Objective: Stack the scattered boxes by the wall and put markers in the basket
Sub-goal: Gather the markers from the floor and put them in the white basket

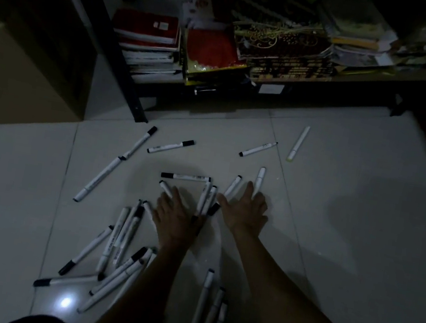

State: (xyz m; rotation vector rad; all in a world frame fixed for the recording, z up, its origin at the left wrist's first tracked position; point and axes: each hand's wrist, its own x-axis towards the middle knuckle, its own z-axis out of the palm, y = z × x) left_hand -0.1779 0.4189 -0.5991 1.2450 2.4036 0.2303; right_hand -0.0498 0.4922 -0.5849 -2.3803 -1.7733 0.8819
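White markers [123,233] with black caps lie scattered on the tiled floor [333,234]. Left hand [174,217] and right hand [244,210], each grip spread flat, press onto markers between them; bare floor lies rightward.

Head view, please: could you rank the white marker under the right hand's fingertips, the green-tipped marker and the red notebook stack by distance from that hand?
From the right hand:
1. White marker, at its fingertips.
2. Green-tipped marker, farther ahead, right.
3. Red notebook stack, on the low shelf, far left.
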